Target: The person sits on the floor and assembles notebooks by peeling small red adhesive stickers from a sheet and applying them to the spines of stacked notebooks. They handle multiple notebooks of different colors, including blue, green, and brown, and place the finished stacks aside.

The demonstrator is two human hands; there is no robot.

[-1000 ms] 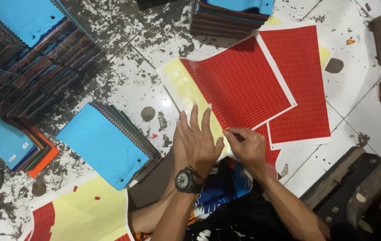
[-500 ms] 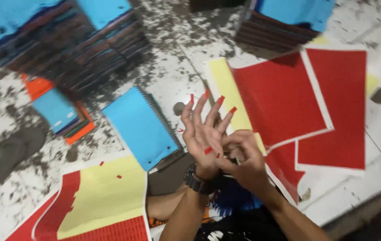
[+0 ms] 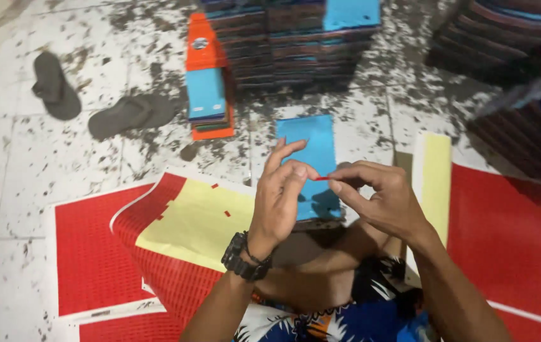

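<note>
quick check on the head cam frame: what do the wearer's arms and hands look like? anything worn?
Both forearms are bare, with no sleeves and no gloves. The left hand has a chunky black wristwatch with a thin dark cord bracelet beside it at the wrist. The right hand and its wrist carry nothing visible. No rings show in this view.

Both forearms are bare. The left wrist wears a black watch (image 3: 243,258). The shorts (image 3: 334,316) are blue with white and orange leaf print.
</note>
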